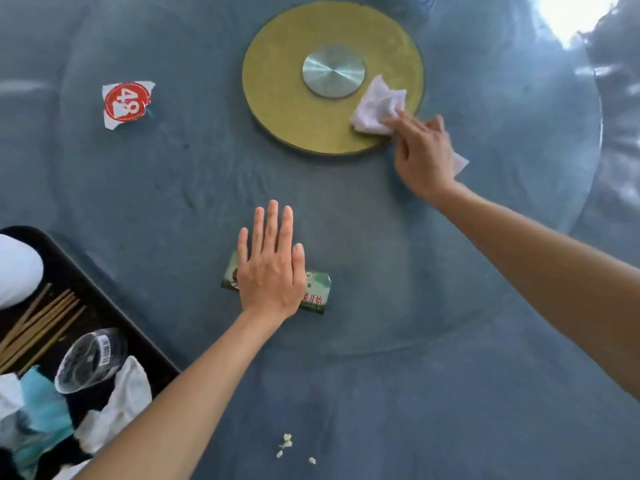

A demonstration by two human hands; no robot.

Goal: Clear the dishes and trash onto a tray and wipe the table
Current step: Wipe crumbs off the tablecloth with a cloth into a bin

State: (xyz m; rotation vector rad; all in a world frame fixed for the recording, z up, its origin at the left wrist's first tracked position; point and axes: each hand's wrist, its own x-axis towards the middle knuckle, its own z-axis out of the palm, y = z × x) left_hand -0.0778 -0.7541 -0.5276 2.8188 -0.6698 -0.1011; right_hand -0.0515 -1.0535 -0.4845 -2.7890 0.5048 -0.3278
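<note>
R hand (424,155): my fingers grip the white cloth (377,107), far right.
L hand (270,268): flat, open on green packet (317,294).
Risk: packet may slide off table (450,375) w/ 1 careless sweep.

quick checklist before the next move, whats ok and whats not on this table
1. Cloth held for wiping: ok, right hand holds the white cloth at the yellow disc.
2. Green packet cleared: not ok, left hand lies flat on it.
3. Red and white paper scrap cleared: not ok, lies on the table.
4. Crumbs near the front edge: not ok.
5. Room on the tray: cannot tell, partly out of view.
</note>
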